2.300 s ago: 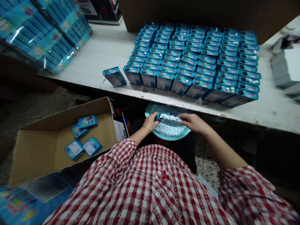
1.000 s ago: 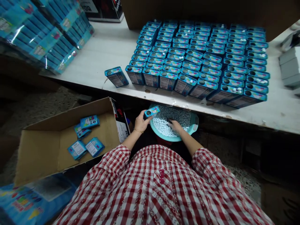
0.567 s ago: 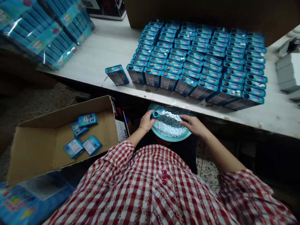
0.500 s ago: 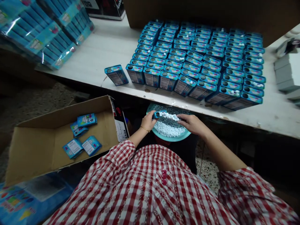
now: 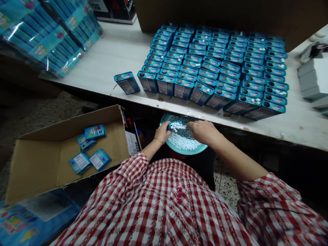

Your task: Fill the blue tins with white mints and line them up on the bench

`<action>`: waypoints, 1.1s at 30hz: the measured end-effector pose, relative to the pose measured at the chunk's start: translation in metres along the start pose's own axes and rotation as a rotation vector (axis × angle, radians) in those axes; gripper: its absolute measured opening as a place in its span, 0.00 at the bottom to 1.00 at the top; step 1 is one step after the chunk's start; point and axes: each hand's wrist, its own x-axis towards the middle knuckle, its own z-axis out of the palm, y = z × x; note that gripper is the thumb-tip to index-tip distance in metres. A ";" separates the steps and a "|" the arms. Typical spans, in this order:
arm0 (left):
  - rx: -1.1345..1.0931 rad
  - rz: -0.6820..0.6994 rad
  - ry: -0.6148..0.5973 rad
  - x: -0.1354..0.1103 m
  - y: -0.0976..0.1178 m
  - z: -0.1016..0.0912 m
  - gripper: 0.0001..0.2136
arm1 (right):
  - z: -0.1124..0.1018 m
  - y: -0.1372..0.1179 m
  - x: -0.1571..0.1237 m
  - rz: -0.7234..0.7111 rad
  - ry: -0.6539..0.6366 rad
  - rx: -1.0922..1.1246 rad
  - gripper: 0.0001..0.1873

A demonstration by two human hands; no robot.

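Note:
My left hand (image 5: pixel 162 132) is closed around a small blue tin (image 5: pixel 169 126), held over a turquoise basin (image 5: pixel 189 152). White pellets (image 5: pixel 182 140) fill much of the basin. My right hand (image 5: pixel 203 132) grips a small pale scoop (image 5: pixel 185 127), its front end at the tin's mouth. More white pellets are heaped there, across the scoop and the tin's top. The scoop's handle is mostly hidden by my fingers.
Rows of upright blue tins (image 5: pixel 202 70) cover the white table (image 5: pixel 123 41), some with pellets on top. One tin (image 5: pixel 127 83) stands apart. A cardboard box (image 5: pixel 41 160) holds several blue packets (image 5: pixel 99 159). Plastic-wrapped packs (image 5: pixel 46 41) lie at upper left.
My right hand has moved left and turned, bringing the scoop closer to the tin. The pellets, earlier stretched along the scoop, are now gathered at the tin's top. My left hand stays in place.

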 end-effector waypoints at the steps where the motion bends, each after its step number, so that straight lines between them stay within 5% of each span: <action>1: -0.004 0.007 -0.002 0.001 0.000 -0.001 0.19 | 0.000 0.001 0.000 -0.004 0.002 0.003 0.17; 19: -0.108 -0.012 0.005 0.005 0.008 0.000 0.19 | 0.010 0.014 -0.024 0.016 0.167 0.004 0.19; 23: -0.152 -0.063 0.061 0.007 0.001 -0.006 0.21 | 0.066 0.055 -0.012 0.074 0.321 0.196 0.20; 27: -0.216 -0.128 0.117 0.004 -0.011 -0.016 0.20 | 0.153 0.091 0.034 0.178 0.195 0.384 0.16; 30: -0.275 -0.185 0.134 -0.006 -0.014 -0.021 0.20 | 0.204 0.086 0.064 0.145 0.188 0.540 0.15; 33: -0.347 -0.234 0.137 -0.014 -0.015 -0.023 0.20 | 0.230 0.057 0.088 0.136 0.220 0.592 0.15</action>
